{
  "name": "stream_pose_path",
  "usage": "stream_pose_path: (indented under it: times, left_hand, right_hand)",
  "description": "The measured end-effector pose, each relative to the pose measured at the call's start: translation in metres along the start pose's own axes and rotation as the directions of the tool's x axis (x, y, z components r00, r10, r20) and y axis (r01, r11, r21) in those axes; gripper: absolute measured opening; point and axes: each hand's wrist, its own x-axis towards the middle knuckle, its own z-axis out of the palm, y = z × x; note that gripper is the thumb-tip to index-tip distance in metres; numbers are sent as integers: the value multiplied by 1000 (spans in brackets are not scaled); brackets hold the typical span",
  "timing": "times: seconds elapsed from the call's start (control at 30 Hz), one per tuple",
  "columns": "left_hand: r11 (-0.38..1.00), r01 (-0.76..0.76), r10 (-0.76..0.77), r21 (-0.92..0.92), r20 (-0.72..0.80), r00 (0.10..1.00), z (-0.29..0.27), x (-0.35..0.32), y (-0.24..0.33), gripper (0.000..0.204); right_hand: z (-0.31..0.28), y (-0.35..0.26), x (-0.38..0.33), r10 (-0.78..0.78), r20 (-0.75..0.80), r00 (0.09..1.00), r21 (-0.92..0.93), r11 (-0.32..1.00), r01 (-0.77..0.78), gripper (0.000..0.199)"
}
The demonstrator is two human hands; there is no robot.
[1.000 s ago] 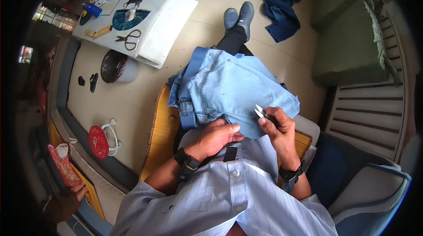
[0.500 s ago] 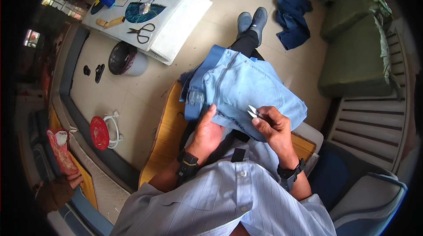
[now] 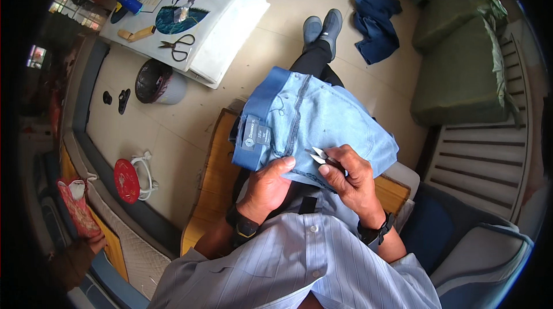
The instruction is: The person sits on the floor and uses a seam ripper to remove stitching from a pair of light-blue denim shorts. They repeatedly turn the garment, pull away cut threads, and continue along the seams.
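Across my lap lies a light blue denim garment (image 3: 328, 113), with a darker blue waistband and a sewn-in label (image 3: 251, 134) at its left end. My left hand (image 3: 266, 188) grips the near edge, thumb on top beside a dark seam; its other fingers are hidden under the cloth. In my right hand (image 3: 352, 177) is a small pair of thread snips (image 3: 321, 157), held between thumb and fingers. The pointed blades are parted and aim left, just over the cloth near the seam. A loose thread shows near the waistband.
A white table (image 3: 230, 26) at the far left bears black scissors (image 3: 177, 48) and other items. Below it stands a waste bin (image 3: 158, 83). Dark blue denim (image 3: 375, 23) lies on the floor ahead. A red stool (image 3: 127, 181) is at left, and a person's hand (image 3: 97, 242) shows lower left.
My left hand has shifted slightly right and down along the cloth edge. The snips have moved left and lower, and the waistband label has come into plainer view.
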Motion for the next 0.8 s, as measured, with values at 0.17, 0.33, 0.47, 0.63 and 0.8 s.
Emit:
stream_pose_path:
  times: [0.17, 0.33, 0.47, 0.63, 0.8]
  left_hand:
    - [1000, 8, -8, 10, 30, 1000, -2, 1, 1, 51]
    - [998, 64, -63, -23, 30, 998, -1, 0, 5, 57]
    - [998, 45, -44, -32, 28, 999, 11, -2, 8, 55]
    - [998, 48, -46, -38, 45, 998, 10, -2, 8, 54]
    - [999, 35, -36, 30, 46, 998, 2, -1, 5, 62]
  right_hand:
    - [-2, 2, -1, -39, 4, 999, -33, 999, 39, 23]
    - [-1, 6, -1, -66, 9, 998, -70, 995, 66, 25]
    - [0, 8, -2, -56, -12, 998, -40, 998, 56, 25]
    - [-1, 8, -1, -69, -11, 998, -36, 997, 68, 24]
    - [-1, 9, 1, -78, 4, 997, -26, 997, 79, 24]
